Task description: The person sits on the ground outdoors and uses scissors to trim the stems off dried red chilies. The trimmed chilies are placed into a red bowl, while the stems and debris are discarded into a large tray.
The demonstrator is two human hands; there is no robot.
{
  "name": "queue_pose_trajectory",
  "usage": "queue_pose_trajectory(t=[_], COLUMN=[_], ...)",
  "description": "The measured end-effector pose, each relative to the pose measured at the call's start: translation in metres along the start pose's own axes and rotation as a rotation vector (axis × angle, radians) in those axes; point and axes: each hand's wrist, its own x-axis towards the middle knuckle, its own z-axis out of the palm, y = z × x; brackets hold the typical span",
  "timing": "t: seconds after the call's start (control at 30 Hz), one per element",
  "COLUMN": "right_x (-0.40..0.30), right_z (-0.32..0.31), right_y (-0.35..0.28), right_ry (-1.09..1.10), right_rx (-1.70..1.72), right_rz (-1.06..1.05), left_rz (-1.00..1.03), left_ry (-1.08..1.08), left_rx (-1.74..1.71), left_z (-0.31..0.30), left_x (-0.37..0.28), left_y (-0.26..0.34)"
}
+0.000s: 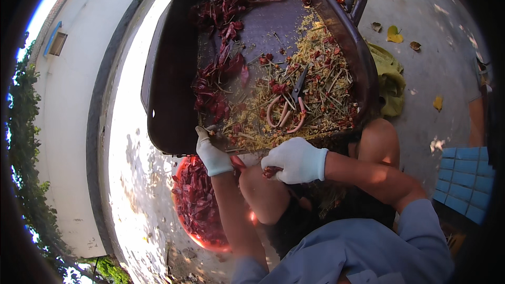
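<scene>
My right hand, in a white knit glove, holds a crumpled piece of dried red chili above my knees. My left hand, gloved too with soiled fingertips, is at the near edge of a large dark shallow bin; its finger grip is unclear. Scissors with pink handles lie in the bin on a heap of yellow seeds and stems. Dried red chili pods lie along the bin's left side. Below my left hand is a red basin full of chili pieces.
A green cloth lies on the concrete floor right of the bin, near several fallen leaves. Blue tiles edge the far right. A white wall runs along the left. My bare knees are under the bin's near edge.
</scene>
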Motion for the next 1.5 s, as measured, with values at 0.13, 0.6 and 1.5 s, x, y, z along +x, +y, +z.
queue_pose_trajectory(t=[0.13,0.6,1.5], right_x=[0.008,0.012,0.022], right_z=[-0.006,-0.01,0.01], right_y=[0.009,0.015,0.016], right_ry=[0.142,0.208,0.561], right_rx=[0.152,0.088,-0.105], right_rz=[0.055,0.154,0.081], left_rz=[0.44,0.473,0.218], left_ry=[-0.061,-0.064,-0.198], left_rx=[0.8,1.627,0.647], left_z=[-0.028,-0.029,0.035], left_x=[0.077,0.114,-0.116], left_y=[-0.014,-0.019,0.012])
